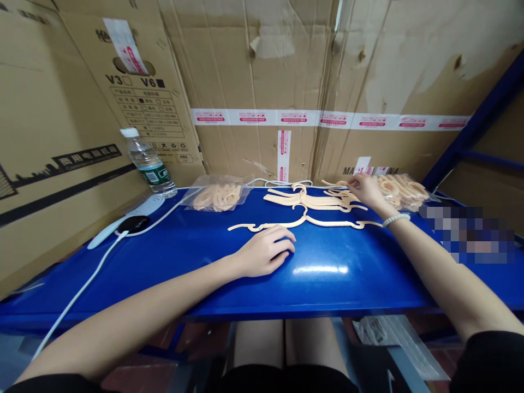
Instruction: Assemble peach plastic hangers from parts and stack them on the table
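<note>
My left hand (266, 252) rests on the blue table with its fingers loosely bent and apart, holding nothing. Just beyond its fingertips lies an unfolded beige plastic hanger (333, 223), hook pointing away from me. Behind that hanger sit several more beige hangers (321, 203), stacked together with their hooks aligned. At the back right, my right hand (365, 190) has its fingers pinched on a thin beige hanger part (333, 183). Some loose beige pieces lie just below those fingers, partly hidden by the hand.
Clear bags of beige parts lie at the back left (216, 195) and back right (403, 191). A water bottle (152, 166), a comb-like brush (143, 208) and a black disc (133, 224) with a white cable stand left. Cardboard (254, 76) walls the back.
</note>
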### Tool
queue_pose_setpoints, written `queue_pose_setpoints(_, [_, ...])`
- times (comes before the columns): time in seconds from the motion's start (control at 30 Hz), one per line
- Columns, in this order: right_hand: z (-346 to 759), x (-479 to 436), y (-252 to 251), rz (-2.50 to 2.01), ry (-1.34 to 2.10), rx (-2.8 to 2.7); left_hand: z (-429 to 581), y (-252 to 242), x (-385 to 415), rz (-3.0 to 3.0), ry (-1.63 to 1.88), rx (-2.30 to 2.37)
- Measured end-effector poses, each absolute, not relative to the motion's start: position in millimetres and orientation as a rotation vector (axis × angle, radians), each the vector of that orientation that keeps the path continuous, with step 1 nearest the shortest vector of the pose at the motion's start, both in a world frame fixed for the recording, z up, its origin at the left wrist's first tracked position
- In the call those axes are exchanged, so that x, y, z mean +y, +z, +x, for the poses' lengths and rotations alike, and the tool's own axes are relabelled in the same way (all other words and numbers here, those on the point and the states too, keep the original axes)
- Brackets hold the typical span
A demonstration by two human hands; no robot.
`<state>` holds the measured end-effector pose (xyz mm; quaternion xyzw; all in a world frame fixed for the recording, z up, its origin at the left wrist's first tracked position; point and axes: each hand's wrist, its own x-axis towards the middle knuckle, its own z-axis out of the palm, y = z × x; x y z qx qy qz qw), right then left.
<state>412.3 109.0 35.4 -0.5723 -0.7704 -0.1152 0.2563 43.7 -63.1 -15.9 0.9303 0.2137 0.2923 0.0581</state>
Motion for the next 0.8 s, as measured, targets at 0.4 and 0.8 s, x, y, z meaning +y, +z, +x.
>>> queue_pose_setpoints(0.4, [296, 3, 27, -1.005, 1.451, -1.449, 53, -15, -63, 1.724, 0.962, 0.832])
queue_pose_setpoints(0.8, [279, -11, 25, -0.887, 1.197, -2.051, 54, -14, -56, 1.207, 1.225, 0.792])
